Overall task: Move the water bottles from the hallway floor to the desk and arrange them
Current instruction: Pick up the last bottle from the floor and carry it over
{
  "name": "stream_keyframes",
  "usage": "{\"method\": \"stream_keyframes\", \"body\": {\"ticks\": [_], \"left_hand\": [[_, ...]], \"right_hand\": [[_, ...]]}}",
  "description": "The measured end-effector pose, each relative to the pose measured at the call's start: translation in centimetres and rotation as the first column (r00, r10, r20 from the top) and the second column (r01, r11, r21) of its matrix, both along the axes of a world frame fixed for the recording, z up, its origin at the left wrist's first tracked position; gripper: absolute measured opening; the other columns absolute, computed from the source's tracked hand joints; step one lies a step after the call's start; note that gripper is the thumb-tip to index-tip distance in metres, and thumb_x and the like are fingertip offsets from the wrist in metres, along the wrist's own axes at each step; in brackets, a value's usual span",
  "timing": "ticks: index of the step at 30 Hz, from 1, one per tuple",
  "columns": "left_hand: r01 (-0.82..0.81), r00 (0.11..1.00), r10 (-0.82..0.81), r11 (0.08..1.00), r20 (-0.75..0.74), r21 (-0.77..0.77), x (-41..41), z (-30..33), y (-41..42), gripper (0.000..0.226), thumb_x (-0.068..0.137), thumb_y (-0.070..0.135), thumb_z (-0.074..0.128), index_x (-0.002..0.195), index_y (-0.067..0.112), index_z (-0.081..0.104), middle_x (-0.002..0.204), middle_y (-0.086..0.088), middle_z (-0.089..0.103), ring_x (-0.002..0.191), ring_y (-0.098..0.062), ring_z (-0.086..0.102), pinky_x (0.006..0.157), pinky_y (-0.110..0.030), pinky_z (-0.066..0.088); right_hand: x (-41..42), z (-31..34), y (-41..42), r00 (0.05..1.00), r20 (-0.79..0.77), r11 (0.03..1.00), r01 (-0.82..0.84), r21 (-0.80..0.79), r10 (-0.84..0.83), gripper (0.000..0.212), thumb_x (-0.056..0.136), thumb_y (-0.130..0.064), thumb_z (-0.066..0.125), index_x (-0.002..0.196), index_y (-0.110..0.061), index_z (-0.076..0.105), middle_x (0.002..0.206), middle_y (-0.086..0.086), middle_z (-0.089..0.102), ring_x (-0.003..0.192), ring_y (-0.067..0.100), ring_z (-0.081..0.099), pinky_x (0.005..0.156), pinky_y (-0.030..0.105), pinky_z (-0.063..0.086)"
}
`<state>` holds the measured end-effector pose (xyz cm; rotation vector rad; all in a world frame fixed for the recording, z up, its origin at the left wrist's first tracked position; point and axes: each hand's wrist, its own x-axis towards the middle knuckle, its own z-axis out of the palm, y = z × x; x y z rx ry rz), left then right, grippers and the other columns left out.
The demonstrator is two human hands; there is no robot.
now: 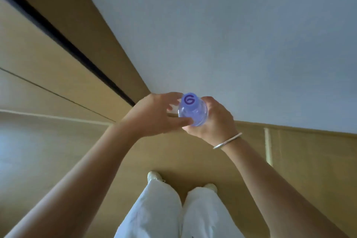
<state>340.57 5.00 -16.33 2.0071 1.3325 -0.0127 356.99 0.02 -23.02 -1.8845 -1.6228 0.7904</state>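
While the right hand [210, 120] gripped the water bottle [192, 111] from its three o'clock side and the left hand [154, 114] pinched it at nine o'clock, above the floor, its thin, slick wall probably wanted a grip lower on the body.

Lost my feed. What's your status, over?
Right hand gripping water bottle. Left hand fingers on it too. Standing on wood floor. Desk not visible.
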Motion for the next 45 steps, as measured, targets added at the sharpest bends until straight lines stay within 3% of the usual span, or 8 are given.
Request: {"method": "stream_keyframes", "body": {"ticks": [2,4,7,10,15,22,34,45], "left_hand": [[-0.135,0.991,0.135,0.99,-0.001,0.043,-6.4,1.7,-0.3,0.069,0.062,0.063,0.065,0.125,0.035,0.057,0.111,0.018,0.065,0.094,0.0,0.061,0.088,-0.026,0.049],[-0.31,0.951,0.31,0.943,0.02,0.123,-13.3,2.5,-0.8,0.055,0.07,0.05,0.071,0.119,0.028,0.062,0.104,0.011,0.068,0.09,-0.005,0.063,0.087,-0.029,0.049],[-0.525,0.844,0.536,0.835,-0.025,0.162,-23.7,3.1,-2.1,0.043,0.078,0.044,0.068,0.117,0.026,0.064,0.099,0.009,0.068,0.088,-0.007,0.063,0.087,-0.028,0.049],[-0.618,0.74,0.655,0.752,-0.155,0.23,-33.9,3.4,-3.9,0.043,0.083,0.048,0.062,0.121,0.028,0.06,0.108,0.009,0.067,0.095,-0.01,0.063,0.088,-0.028,0.048],[-0.724,0.547,0.797,0.605,-0.257,0.332,-46.8,4.5,-6.6,0.045,0.084,0.053,0.057,0.124,0.032,0.056,0.117,0.01,0.065,0.108,-0.015,0.06,0.087,-0.03,0.046],[-0.824,0.369,0.907,0.421,-0.206,0.379,-57.7,5.5,-7.7,0.048,0.086,0.042,0.056,0.132,0.03,0.049,0.127,0.001,0.059,0.115,-0.022,0.054,0.083,-0.03,0.043],[-0.921,0.043,0.981,0.112,-0.188,0.374,-75.5,5.0,-5.4,0.047,0.085,0.042,0.058,0.129,0.026,0.052,0.13,0.001,0.057,0.12,-0.02,0.051,0.091,-0.032,0.042],[-0.919,-0.119,0.984,-0.059,-0.131,0.389,-89.8,6.8,0.6,0.047,0.086,0.042,0.059,0.128,0.023,0.054,0.132,-0.002,0.056,0.121,-0.021,0.05,0.09,-0.032,0.041]], "right_hand": [[-4.4,1.7,1.6,0.995,-0.02,0.995,-0.097,-0.005,0.097,0.046,0.057,-0.047,0.079,0.087,-0.022,0.055,0.082,-0.007,0.062,0.075,0.013,0.058,0.067,0.026,0.047],[-9.0,3.6,3.2,0.975,-0.058,0.977,-0.214,0.016,0.215,0.039,0.057,-0.046,0.077,0.077,-0.024,0.052,0.072,-0.005,0.061,0.067,0.013,0.057,0.062,0.027,0.047],[-16.8,5.4,5.4,0.908,-0.153,0.917,-0.398,-0.033,0.389,0.038,0.058,-0.039,0.075,0.084,-0.021,0.056,0.078,-0.001,0.065,0.074,0.02,0.063,0.071,0.037,0.053],[-25.6,6.4,6.9,0.857,-0.196,0.872,-0.489,-0.019,0.476,0.044,0.056,-0.035,0.08,0.093,-0.023,0.057,0.088,-0.004,0.066,0.083,0.017,0.064,0.078,0.038,0.052],[-40.1,7.7,8.3,0.794,-0.229,0.819,-0.573,0.033,0.564,0.049,0.048,-0.039,0.084,0.085,-0.035,0.052,0.085,-0.015,0.064,0.081,0.006,0.063,0.075,0.029,0.051],[-56.4,9.0,10.3,0.665,-0.175,0.684,-0.724,0.092,0.726,0.053,0.054,-0.034,0.086,0.095,-0.018,0.057,0.087,-0.008,0.065,0.081,0.015,0.063,0.074,0.029,0.05],[-80.0,10.0,18.3,0.378,-0.097,0.388,-0.913,0.128,0.921,0.053,0.057,-0.037,0.083,0.093,-0.013,0.055,0.086,-0.002,0.064,0.079,0.02,0.062,0.073,0.036,0.052],[-97.7,10.8,25.1,0.203,-0.07,0.211,-0.968,0.136,0.977,0.052,0.056,-0.037,0.085,0.091,-0.012,0.055,0.086,0.0,0.066,0.081,0.022,0.062,0.075,0.037,0.052]]}}
